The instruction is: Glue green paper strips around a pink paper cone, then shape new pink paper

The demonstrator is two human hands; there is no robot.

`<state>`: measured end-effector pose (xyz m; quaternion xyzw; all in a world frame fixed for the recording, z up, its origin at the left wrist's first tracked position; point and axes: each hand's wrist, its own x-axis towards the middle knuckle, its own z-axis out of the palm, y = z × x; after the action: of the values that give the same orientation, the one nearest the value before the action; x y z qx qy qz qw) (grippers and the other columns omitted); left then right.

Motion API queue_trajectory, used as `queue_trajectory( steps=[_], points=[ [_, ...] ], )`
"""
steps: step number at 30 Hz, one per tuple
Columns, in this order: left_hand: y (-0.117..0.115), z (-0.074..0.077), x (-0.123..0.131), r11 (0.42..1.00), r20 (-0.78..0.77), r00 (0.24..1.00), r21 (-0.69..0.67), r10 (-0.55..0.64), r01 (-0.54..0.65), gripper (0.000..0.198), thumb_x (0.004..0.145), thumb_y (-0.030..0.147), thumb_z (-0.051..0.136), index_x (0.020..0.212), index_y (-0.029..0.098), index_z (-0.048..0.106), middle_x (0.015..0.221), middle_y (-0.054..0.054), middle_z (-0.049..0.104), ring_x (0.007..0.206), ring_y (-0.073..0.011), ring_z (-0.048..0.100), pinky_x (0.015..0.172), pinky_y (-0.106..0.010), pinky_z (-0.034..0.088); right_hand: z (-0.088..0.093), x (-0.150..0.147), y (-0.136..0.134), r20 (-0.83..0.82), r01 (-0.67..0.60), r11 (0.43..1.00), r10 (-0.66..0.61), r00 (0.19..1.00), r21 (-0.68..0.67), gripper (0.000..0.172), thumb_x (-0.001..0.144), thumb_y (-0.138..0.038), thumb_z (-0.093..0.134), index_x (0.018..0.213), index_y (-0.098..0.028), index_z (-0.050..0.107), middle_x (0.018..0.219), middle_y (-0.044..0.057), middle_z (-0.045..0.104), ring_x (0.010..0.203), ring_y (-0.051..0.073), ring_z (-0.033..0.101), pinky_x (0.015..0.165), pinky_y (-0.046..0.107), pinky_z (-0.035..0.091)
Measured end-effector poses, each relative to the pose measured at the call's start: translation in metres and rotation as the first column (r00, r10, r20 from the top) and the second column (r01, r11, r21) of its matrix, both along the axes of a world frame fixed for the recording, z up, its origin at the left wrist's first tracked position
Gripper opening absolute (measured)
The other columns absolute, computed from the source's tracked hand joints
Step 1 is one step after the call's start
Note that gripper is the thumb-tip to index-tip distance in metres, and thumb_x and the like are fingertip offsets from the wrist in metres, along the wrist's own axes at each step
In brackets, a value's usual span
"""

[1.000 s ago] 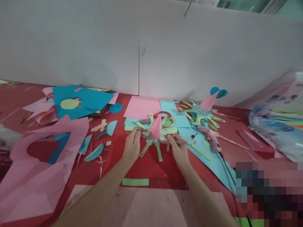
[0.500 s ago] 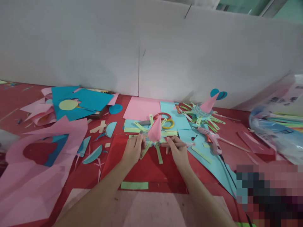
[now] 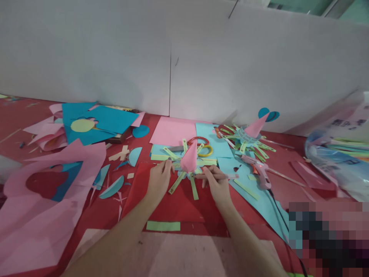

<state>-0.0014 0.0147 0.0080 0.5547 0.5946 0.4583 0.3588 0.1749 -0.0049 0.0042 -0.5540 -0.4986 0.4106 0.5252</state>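
Head view: the pink paper cone [image 3: 189, 159] stands near the middle of the red sheet [image 3: 164, 209] on your desk [image 3: 278, 157], with pale green strips [image 3: 195, 189] fanning from its base; your left hand [image 3: 160, 177] is at its eight o'clock, fingertips drawn close together, though I cannot tell whether they pinch a strip or merely rest by one; your right hand [image 3: 216, 181], at four o'clock, grips a pen [image 3: 233, 176], its tip pointing towards nine o'clock, near the base. The strips at seven, eleven and one o'clock carry small dark marks, while the six o'clock one looks plain; so the step in hand seems to be drawing on strips; the next move probably calls for pinning a plain strip flat with your left fingertips, keeping the cone upright, and bringing the tip lightly onto it.
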Motion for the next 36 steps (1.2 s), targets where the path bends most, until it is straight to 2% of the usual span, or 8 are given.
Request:
queue_trajectory(
  steps=[5, 11, 17, 21, 24, 30, 33, 36],
  points=[
    [0.005, -0.0015, -0.0028, 0.997, 0.252, 0.965, -0.045, 0.073, -0.063, 0.026, 0.083, 0.033, 0.039, 0.063, 0.019, 0.046, 0.042, 0.008, 0.031, 0.037, -0.0079, 0.03, 0.039, -0.021, 0.024, 0.0004, 0.0002, 0.0002, 0.014, -0.002, 1.0, 0.002, 1.0, 0.004, 0.031, 0.08, -0.043, 0.053, 0.06, -0.022, 0.043, 0.037, -0.006, 0.048, 0.052, 0.017, 0.063, 0.052, 0.023, 0.04],
    [0.0055, -0.0004, -0.0032, 0.994, 0.29, 0.951, 0.002, 0.107, -0.113, 0.026, 0.083, 0.034, 0.04, 0.064, 0.019, 0.048, 0.042, 0.007, 0.032, 0.039, -0.0074, 0.033, 0.04, -0.019, 0.028, -0.0013, 0.0004, -0.0004, 0.012, -0.021, 1.0, 0.021, 1.0, 0.003, 0.028, 0.081, -0.041, 0.053, 0.063, -0.021, 0.044, 0.038, -0.006, 0.046, 0.056, 0.018, 0.064, 0.05, 0.022, 0.038],
    [0.0014, 0.0012, -0.0021, 0.994, 0.191, 0.978, 0.047, 0.085, -0.096, 0.025, 0.084, 0.03, 0.038, 0.063, 0.019, 0.047, 0.044, 0.007, 0.035, 0.041, -0.0078, 0.035, 0.043, -0.019, 0.029, 0.0031, -0.0014, -0.0004, 0.025, -0.011, 1.0, 0.01, 1.0, 0.014, 0.029, 0.081, -0.042, 0.053, 0.062, -0.021, 0.045, 0.038, -0.005, 0.049, 0.054, 0.017, 0.063, 0.047, 0.022, 0.036],
    [-0.0022, 0.0031, 0.0012, 0.998, 0.06, 0.998, 0.05, -0.037, 0.034, 0.024, 0.083, 0.029, 0.039, 0.064, 0.019, 0.049, 0.051, 0.004, 0.05, 0.052, -0.0103, 0.049, 0.053, -0.02, 0.037, 0.0055, -0.0028, -0.001, 0.032, 0.019, 0.999, -0.02, 0.999, 0.026, 0.029, 0.081, -0.043, 0.052, 0.062, -0.021, 0.047, 0.045, -0.003, 0.056, 0.04, 0.012, 0.052, 0.045, 0.024, 0.036],
    [-0.0016, 0.002, 0.0029, 0.994, 0.122, 0.987, 0.045, -0.101, 0.097, 0.027, 0.086, 0.032, 0.034, 0.07, 0.019, 0.052, 0.063, 0.0, 0.06, 0.065, -0.0141, 0.057, 0.065, -0.024, 0.043, 0.0049, -0.0032, -0.0028, 0.039, 0.06, 0.996, -0.062, 0.997, 0.064, 0.03, 0.081, -0.044, 0.051, 0.062, -0.021, 0.048, 0.046, -0.003, 0.056, 0.038, 0.011, 0.048, 0.043, 0.024, 0.036],
    [0.0005, 0.0019, 0.0, 0.973, 0.134, 0.983, 0.175, 0.126, -0.149, 0.022, 0.087, 0.027, 0.031, 0.083, 0.02, 0.052, 0.089, -0.002, 0.061, 0.087, -0.0154, 0.056, 0.08, -0.026, 0.041, 0.0046, -0.0027, -0.0056, 0.057, 0.123, 0.986, -0.129, 0.99, 0.112, 0.031, 0.083, -0.042, 0.051, 0.06, -0.021, 0.048, 0.042, -0.005, 0.047, 0.041, 0.011, 0.049, 0.047, 0.024, 0.038],
    [0.0015, 0.0003, 0.0002, 0.979, 0.064, 0.995, 0.183, 0.077, -0.087, 0.023, 0.087, 0.025, 0.03, 0.093, 0.02, 0.052, 0.098, -0.004, 0.061, 0.096, -0.0167, 0.054, 0.085, -0.029, 0.04, 0.0062, -0.0028, -0.0057, 0.016, 0.196, 0.971, -0.2, 0.98, 0.138, 0.029, 0.084, -0.04, 0.05, 0.062, -0.021, 0.046, 0.044, -0.006, 0.045, 0.048, 0.012, 0.054, 0.057, 0.025, 0.043],
    [0.003, -0.004, 0.0015, 0.99, -0.039, 0.999, 0.14, -0.003, 0.008, 0.026, 0.087, 0.025, 0.029, 0.087, 0.02, 0.055, 0.094, -0.005, 0.063, 0.093, -0.0182, 0.055, 0.088, -0.033, 0.039, 0.0056, -0.0021, -0.0044, -0.018, 0.257, 0.951, -0.258, 0.966, 0.169, 0.024, 0.085, -0.04, 0.047, 0.069, -0.022, 0.047, 0.048, -0.006, 0.045, 0.06, 0.015, 0.06, 0.063, 0.026, 0.046]
  ],
)
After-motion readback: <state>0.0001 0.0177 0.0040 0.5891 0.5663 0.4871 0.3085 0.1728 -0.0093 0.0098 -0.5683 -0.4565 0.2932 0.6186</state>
